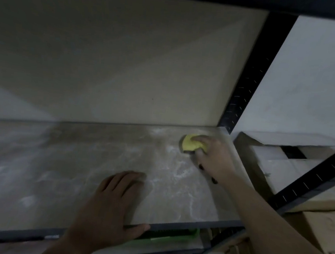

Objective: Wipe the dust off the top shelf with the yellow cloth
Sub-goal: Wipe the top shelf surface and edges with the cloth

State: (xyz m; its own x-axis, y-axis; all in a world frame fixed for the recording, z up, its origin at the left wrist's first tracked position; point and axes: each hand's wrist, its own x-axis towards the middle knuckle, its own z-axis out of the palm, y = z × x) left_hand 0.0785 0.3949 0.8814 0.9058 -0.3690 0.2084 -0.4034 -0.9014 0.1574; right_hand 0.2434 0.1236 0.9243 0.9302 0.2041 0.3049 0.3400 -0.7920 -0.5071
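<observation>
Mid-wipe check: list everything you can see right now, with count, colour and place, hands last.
top shelf: one, grey-beige board streaked with white dust, centre.
yellow cloth: one, bunched, back right corner of the shelf.
black uprights: two, perforated, right of the shelf.
green item: one, under the shelf's front edge; blurred, kind unclear.
boxes: pale cardboard, count unclear, far right.
right hand: one, pressing the cloth to the shelf.
left hand: one, flat on the shelf, thumb over the front edge.

Small crumpled yellow cloth (190, 143), bunched into a wad, lay pressed flat at the far right corner of the pale, flat shelf board (75, 169), streaked and smeared with whitish dust, dark-edged in front.
</observation>
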